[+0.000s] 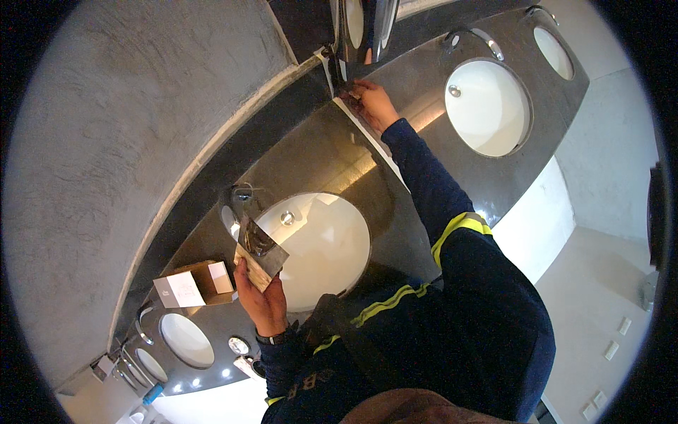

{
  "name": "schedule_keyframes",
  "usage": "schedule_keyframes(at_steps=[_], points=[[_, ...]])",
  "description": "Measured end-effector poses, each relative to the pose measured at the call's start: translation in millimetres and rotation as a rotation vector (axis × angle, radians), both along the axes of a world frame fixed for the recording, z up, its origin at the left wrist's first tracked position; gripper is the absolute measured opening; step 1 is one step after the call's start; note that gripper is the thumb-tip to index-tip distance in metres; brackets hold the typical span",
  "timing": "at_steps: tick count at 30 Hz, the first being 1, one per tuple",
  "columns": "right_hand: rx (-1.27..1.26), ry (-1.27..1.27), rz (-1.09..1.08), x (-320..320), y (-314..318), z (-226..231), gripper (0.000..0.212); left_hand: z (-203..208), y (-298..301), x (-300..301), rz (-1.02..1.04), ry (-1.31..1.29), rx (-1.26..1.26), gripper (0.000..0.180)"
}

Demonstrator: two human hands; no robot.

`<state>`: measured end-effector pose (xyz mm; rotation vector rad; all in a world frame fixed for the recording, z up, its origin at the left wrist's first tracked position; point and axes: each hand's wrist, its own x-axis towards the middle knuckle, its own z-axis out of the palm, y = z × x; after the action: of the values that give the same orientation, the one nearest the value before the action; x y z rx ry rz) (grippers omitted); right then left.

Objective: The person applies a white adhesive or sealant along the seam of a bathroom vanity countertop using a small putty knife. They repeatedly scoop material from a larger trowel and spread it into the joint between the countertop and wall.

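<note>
The left hand (pixel 265 302) grips a flat plate (pixel 263 253), thumb on the edge nearer the box and the fingers bent round the opposite side. The plate tilts up and away from the palm — its far part dark and smeared, its near part pale and streaked. It sits over the rim of a white oval basin (pixel 332 247), whose bowl spreads out to the right of this grip. Just beyond the plate stands a curved chrome faucet (pixel 242 192).

The right hand (pixel 374 104) is well apart, farther away and to the right, bent down by the far end of a pale strip (pixel 374 143) that crosses the dark countertop (pixel 402 233). Its fingers curl together near the wall's foot; something dark lies at their tips, but I cannot tell whether they pinch it or only touch the surface.

To the left of the plate, near the left hand, an open cardboard box (pixel 213 285) with white printed flaps rests on the counter. A second white basin (pixel 487 106) lies to the right of the right hand — its faucet (pixel 487 44) arching in from the far side.
</note>
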<state>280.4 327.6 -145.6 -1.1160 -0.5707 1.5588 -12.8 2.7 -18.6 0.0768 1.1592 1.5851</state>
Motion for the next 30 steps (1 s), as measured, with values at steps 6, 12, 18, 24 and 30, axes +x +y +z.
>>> schedule_keyframes(at_steps=[6, 12, 18, 24, 30], points=[[-0.004, 0.1, -0.019, -1.5, -1.3, 23.0, 0.023, 4.7, 0.2, 3.6, -0.05, 0.163, -0.051, 0.038], [0.055, 0.03, 0.014, 1.5, -3.4, 39.5, 0.023, 8.8, 0.1, 5.7, -0.021, 0.016, 0.015, 0.037], [0.137, 0.012, 0.069, 5.5, -5.4, 53.1, 0.023, 8.0, -4.1, 6.5, 0.007, 0.028, -0.014, 0.038], [0.159, 0.02, 0.095, 6.7, -5.2, 69.6, 0.02, 4.1, -6.2, 3.4, -0.01, 0.003, 0.007, 0.039], [0.158, -0.038, 0.033, 5.1, -24.2, 62.0, 0.024, 6.3, -7.1, 3.5, -0.017, 0.013, 0.0, 0.037]])
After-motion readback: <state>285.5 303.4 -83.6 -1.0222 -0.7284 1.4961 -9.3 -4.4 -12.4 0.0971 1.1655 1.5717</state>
